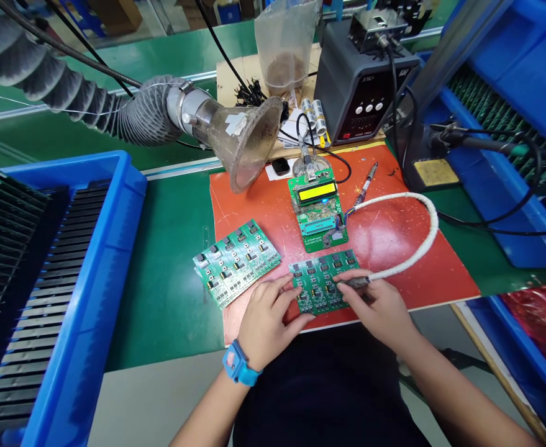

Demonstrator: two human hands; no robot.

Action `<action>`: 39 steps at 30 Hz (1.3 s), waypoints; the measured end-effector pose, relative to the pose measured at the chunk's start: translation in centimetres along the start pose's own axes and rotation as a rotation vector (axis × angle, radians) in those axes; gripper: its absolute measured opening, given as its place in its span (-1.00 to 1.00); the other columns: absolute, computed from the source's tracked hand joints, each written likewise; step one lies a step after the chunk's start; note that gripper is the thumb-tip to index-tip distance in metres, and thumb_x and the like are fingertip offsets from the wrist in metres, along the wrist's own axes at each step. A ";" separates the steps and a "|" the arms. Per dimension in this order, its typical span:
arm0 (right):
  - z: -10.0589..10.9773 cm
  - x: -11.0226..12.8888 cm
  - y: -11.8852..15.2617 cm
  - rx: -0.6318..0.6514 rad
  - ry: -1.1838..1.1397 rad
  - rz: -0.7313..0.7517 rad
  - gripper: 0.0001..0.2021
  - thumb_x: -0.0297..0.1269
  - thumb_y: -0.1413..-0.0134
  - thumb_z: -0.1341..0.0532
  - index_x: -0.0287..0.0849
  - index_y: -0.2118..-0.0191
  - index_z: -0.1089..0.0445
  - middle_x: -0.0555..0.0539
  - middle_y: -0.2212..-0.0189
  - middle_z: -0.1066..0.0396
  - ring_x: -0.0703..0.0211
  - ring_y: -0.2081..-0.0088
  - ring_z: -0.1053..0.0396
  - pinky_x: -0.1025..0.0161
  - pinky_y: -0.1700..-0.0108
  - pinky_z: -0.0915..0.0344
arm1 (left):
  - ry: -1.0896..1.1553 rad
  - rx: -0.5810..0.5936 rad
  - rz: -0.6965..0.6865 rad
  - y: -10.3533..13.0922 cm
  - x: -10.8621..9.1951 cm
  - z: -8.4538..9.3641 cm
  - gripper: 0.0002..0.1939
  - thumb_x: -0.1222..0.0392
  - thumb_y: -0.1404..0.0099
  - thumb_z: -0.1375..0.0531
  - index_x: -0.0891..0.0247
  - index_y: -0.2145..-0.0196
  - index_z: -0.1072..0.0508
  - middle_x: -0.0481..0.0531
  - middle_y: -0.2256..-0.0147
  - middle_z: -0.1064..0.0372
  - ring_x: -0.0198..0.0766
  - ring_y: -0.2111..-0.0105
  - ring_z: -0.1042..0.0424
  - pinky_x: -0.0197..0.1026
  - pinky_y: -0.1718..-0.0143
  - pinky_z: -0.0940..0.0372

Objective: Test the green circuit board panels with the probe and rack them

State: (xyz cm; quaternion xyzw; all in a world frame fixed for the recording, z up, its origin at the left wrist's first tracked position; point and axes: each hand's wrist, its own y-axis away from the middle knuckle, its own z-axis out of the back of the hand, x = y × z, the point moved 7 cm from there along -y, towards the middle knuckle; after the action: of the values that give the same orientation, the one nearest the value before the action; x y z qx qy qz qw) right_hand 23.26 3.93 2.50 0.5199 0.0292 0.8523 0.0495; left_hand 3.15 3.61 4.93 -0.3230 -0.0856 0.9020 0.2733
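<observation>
I take the red mat (394, 248) as my landmark. Its right half lies mostly bare, crossed only by the white sleeved cable (422, 239) arching across it. At its centre the programmer board (318, 211) blocks the way. Over its back left corner the fume funnel (247, 146) hangs low. Left of it, a green panel stack (235, 261) overlaps the edge; beyond is open green belt (170, 292) up to the blue crate (91, 279).

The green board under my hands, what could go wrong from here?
The circuit board sits near the red mat's front edge and could slide off. The white cable on the probe in the right hand loops widely and might snag the programmer board. The left hand only lightly steadies the board.
</observation>
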 end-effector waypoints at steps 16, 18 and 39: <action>0.0 0.4 -0.1 0.000 0.044 -0.005 -0.80 -0.15 -0.20 -0.18 -0.15 0.21 -0.45 -0.05 0.36 -0.52 0.17 0.46 -0.45 0.26 0.41 -0.36 | -0.006 -0.001 0.004 0.0 0.1 0.0 -0.57 0.03 -0.21 -0.34 0.27 0.03 -0.42 0.23 -0.01 -0.38 -0.02 0.07 -0.42 0.04 0.08 -0.40; 0.0 0.4 -0.2 0.000 0.049 -0.003 -0.79 -0.14 -0.20 -0.18 -0.15 0.21 -0.45 -0.06 0.37 -0.52 0.16 0.46 -0.45 0.26 0.41 -0.36 | -0.007 -0.003 0.001 0.0 0.0 0.0 -0.57 0.02 -0.22 -0.32 0.27 0.03 -0.42 0.24 0.00 -0.39 -0.01 0.06 -0.42 0.05 0.08 -0.40; 0.0 0.5 -0.2 0.002 0.060 0.027 -0.81 -0.15 -0.21 -0.17 -0.15 0.21 -0.43 -0.07 0.33 -0.52 0.15 0.42 -0.45 0.27 0.39 -0.36 | -0.020 0.005 0.002 0.1 0.0 -0.1 -0.56 0.05 -0.20 -0.34 0.27 0.03 -0.42 0.24 -0.01 -0.38 0.00 0.08 -0.41 0.06 0.10 -0.41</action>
State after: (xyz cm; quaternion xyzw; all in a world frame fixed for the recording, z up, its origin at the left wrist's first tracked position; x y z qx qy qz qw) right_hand 23.02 4.14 2.91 0.4944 0.0242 0.8681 0.0365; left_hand 3.16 3.54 4.84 -0.3135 -0.0860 0.9056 0.2725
